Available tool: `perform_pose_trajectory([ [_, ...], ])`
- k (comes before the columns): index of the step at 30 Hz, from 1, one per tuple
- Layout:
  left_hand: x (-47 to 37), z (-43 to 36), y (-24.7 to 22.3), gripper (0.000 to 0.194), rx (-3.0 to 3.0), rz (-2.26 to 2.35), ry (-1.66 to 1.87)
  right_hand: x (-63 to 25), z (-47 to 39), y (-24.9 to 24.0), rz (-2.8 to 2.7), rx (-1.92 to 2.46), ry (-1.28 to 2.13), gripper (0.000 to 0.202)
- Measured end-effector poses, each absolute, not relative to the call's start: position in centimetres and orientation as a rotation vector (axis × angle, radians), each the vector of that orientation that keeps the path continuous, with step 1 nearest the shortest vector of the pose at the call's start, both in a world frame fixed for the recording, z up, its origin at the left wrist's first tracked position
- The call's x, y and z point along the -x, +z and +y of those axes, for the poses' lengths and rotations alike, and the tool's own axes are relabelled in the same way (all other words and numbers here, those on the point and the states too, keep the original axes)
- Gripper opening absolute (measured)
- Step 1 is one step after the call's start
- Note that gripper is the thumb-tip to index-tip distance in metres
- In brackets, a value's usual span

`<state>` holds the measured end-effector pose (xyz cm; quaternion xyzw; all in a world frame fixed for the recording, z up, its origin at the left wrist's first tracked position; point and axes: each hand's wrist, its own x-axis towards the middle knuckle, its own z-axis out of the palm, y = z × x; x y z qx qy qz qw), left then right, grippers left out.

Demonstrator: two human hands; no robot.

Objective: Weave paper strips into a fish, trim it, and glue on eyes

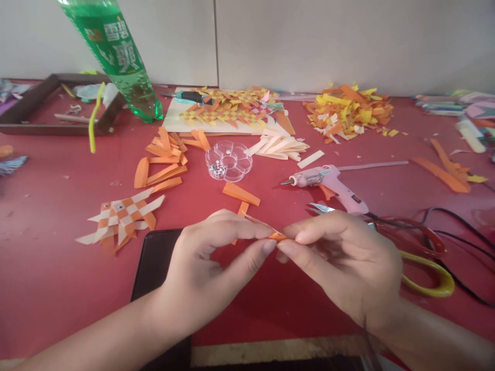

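Note:
Above the red table, my left hand (220,257) and my right hand (344,257) meet, fingertips pinching a small orange paper strip (277,236) from either side. A pale strip edge sticks up from it to the left; most of the paper is hidden by my fingers. Just beyond lie loose orange strips (242,193). To the left rests a woven orange and white paper fish (126,214) with stick-on eyes. A clear flower-shaped tray (229,161) holds googly eyes. Scissors (427,278) with a yellow and red handle lie partly behind my right hand.
A pink glue gun (328,183) with its cord lies at right. Behind are cream strips (282,144), orange strips (166,154), a heap of paper scraps (350,111) and a green bottle (116,56). A black phone-like slab (154,263) sits under my left wrist.

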<state>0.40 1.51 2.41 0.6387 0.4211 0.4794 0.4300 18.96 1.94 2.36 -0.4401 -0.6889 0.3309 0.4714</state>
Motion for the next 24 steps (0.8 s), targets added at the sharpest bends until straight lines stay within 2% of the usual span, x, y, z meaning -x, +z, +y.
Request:
perform_pose_trajectory([
  [10,-0.2,1.7,2.5,0.017,-1.502,0.987,1.185,-19.0,1.9,2.4,-1.714,1.054,0.778,0.021],
  [18,-0.2,1.6,3.0,0.015,-1.452,1.004,1.191,-18.8,2.2,2.8,-1.687,1.044,0.921,0.021],
  [24,-0.3,1.8,2.8,0.013,-1.447,0.978,1.173,-18.6,2.3,3.5,-1.760,1.105,0.792,0.015],
])
